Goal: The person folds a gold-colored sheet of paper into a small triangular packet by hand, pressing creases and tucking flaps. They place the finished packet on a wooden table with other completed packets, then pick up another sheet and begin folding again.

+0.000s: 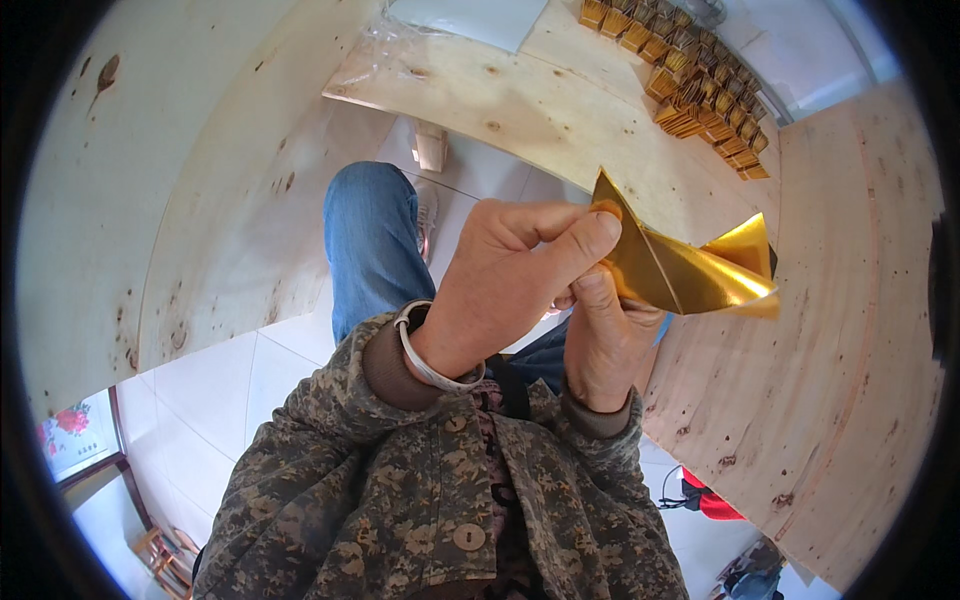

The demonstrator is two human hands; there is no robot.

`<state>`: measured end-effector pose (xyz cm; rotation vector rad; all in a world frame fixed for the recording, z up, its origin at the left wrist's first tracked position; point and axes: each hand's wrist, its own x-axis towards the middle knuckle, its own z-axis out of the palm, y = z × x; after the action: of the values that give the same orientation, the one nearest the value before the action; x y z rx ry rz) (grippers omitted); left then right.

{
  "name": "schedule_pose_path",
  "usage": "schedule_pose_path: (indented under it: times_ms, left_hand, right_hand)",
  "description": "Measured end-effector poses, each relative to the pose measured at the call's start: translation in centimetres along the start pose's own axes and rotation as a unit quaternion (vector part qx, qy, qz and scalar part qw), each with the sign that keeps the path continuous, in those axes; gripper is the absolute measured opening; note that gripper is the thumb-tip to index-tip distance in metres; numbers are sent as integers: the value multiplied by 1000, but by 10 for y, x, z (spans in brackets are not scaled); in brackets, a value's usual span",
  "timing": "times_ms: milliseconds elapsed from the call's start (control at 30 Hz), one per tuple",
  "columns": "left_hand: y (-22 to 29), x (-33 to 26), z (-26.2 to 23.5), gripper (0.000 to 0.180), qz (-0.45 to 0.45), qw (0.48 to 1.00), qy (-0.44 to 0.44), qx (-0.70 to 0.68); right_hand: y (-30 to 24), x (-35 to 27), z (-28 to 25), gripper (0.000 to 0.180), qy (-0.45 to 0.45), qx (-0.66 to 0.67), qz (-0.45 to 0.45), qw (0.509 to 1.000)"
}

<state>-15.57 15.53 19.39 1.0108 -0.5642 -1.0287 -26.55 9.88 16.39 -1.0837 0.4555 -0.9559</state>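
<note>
Between my two hands is a sheet of shiny gold foil paper (672,268), folded into a shape with pointed corners and a raised crease. My left hand (505,268), with a pale bracelet at the wrist, is closed and pinches the paper's left corner between thumb and fingers. Just below it, my right hand (612,340) grips the lower edge, its thumb pressed near the left thumb. The paper's far end fans out to the right, above the wooden board. Some fingers are hidden behind the paper and the other hand.
Several rows of folded gold paper bundles (700,85) stand on the far wooden table (560,110). A pale sheet (470,18) and clear plastic film (385,50) lie there too. Wooden boards flank me left (230,170) and right (800,400). A red item (715,500) is low at right.
</note>
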Motion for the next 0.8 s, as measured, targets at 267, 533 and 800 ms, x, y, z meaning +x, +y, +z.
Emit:
schedule_pose_path:
  times_ms: [267, 533, 800]
  left_hand:
    - [-2, -1, 8, 27, 13, 998, 28, -46]
    - [0, -2, 6, 31, 32, 999, 33, 1]
    - [2, 0, 12, 30, 28, 997, 64, 23]
  right_hand:
    - [0, -2, 5, 30, 15, 32, -13, 999]
    - [0, -3, 9, 20, 21, 34, -23, 999]
    - [3, -6, 8, 24, 26, 21, -34, 999]
